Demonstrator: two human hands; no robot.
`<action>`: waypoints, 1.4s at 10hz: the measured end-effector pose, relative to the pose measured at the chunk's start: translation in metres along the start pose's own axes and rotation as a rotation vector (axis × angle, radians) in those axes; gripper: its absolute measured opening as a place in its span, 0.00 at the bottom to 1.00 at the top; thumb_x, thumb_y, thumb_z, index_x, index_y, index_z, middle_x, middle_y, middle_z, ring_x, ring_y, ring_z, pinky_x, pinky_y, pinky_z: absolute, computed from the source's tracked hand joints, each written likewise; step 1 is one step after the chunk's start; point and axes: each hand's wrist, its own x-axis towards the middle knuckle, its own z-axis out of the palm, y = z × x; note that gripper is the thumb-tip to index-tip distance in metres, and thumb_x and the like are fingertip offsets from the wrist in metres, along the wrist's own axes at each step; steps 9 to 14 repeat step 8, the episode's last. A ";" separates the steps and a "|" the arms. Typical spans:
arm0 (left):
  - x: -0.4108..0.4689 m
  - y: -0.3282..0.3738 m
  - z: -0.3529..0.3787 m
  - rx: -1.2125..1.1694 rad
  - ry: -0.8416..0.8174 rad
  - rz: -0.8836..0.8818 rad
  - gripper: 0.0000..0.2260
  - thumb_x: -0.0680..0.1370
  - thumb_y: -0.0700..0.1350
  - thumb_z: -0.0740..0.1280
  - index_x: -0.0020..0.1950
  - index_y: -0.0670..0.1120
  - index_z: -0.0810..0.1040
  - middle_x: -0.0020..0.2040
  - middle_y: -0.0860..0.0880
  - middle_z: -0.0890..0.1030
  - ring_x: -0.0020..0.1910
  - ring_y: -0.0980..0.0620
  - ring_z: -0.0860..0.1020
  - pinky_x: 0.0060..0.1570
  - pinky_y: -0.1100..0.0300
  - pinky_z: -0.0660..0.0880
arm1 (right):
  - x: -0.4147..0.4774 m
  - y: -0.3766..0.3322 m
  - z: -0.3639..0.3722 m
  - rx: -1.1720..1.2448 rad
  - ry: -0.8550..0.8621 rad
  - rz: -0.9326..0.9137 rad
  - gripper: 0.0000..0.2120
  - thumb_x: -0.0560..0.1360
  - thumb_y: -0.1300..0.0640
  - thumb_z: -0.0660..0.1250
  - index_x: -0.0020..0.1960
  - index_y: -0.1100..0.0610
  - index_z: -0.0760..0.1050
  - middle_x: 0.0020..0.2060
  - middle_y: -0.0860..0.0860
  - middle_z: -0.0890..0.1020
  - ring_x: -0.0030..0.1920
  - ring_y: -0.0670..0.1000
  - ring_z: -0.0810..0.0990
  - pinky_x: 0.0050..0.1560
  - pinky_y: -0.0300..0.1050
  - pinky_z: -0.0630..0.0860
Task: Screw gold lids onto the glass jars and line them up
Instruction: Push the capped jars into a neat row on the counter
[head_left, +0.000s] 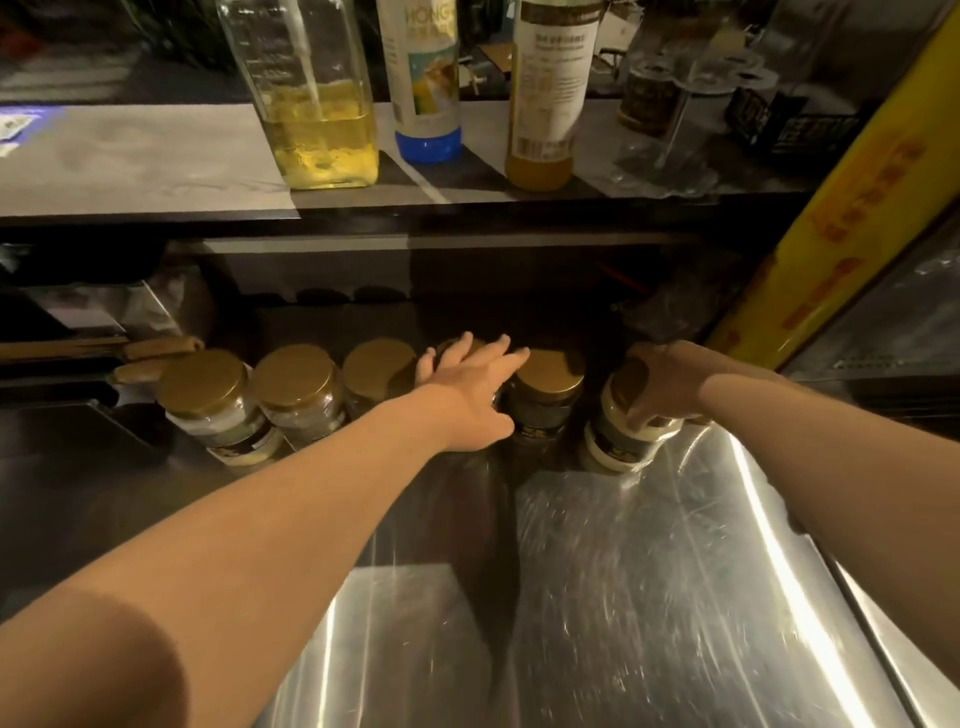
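Six jars (296, 395) crowd the worktop's (649, 571) back, bare steel in front; flat left hand (467, 384) covers one, right hand (665, 384) grips the end jar (618, 436).

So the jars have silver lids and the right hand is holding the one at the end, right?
Not silver: the head view shows gold lids on the jars. The right hand does hold the end jar.

The left hand (467, 384) covers the fourth lid (445, 347) at frame centre; only a gold sliver shows past the hand. The right hand (665, 384) wraps the rightmost lid (626, 382), exposing its left edge only. The upper frame edge cuts off the square bottle (317, 104). Print on the jar labels (618, 441) is too blurred to read.
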 end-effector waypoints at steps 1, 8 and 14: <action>0.005 0.007 0.005 0.013 -0.028 0.003 0.42 0.83 0.49 0.70 0.90 0.65 0.48 0.91 0.59 0.43 0.89 0.45 0.37 0.83 0.35 0.35 | 0.007 0.001 -0.004 0.008 0.022 -0.034 0.41 0.67 0.43 0.81 0.76 0.48 0.69 0.57 0.53 0.80 0.54 0.57 0.80 0.46 0.48 0.80; -0.002 0.014 0.004 -0.085 0.042 -0.017 0.37 0.83 0.47 0.71 0.89 0.63 0.58 0.91 0.59 0.46 0.89 0.47 0.37 0.84 0.33 0.35 | 0.029 -0.009 -0.001 0.021 0.008 -0.148 0.52 0.74 0.46 0.78 0.86 0.51 0.50 0.76 0.58 0.72 0.71 0.62 0.75 0.67 0.54 0.78; -0.002 0.014 0.004 -0.085 0.042 -0.017 0.37 0.83 0.47 0.71 0.89 0.63 0.58 0.91 0.59 0.46 0.89 0.47 0.37 0.84 0.33 0.35 | 0.029 -0.009 -0.001 0.021 0.008 -0.148 0.52 0.74 0.46 0.78 0.86 0.51 0.50 0.76 0.58 0.72 0.71 0.62 0.75 0.67 0.54 0.78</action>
